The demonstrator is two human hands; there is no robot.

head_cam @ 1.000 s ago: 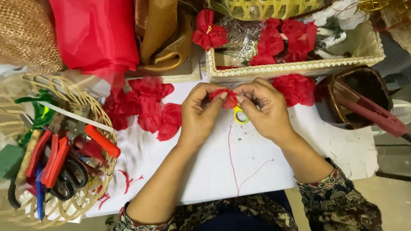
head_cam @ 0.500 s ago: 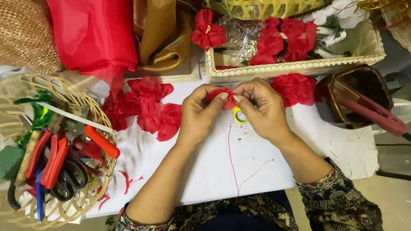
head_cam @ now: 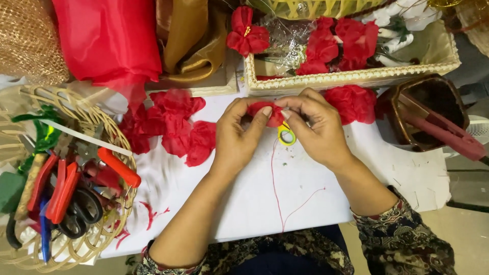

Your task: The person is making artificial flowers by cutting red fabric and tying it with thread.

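Note:
Both hands meet over the white table [head_cam: 305, 188]. My left hand [head_cam: 240, 133] and my right hand [head_cam: 316, 130] pinch a small red fabric petal piece [head_cam: 269, 111] between their fingertips. A red thread [head_cam: 277, 188] hangs from the piece down across the table toward me. A small yellow ring-shaped spool [head_cam: 287, 134] lies just under my right fingers. Loose red fabric petals [head_cam: 175, 125] are heaped to the left of my left hand, and another red bunch [head_cam: 353, 102] sits behind my right hand.
A wicker basket [head_cam: 109, 127] at the left holds red-handled pliers, scissors and green wire. A cream-rimmed tray [head_cam: 356, 77] behind holds finished red flowers. A brown box [head_cam: 448, 91] with a dark red tool stands at the right. Red and gold cloth lie at the back left.
The hands stay together on the red piece, with only slight finger movement. Nothing else has moved.

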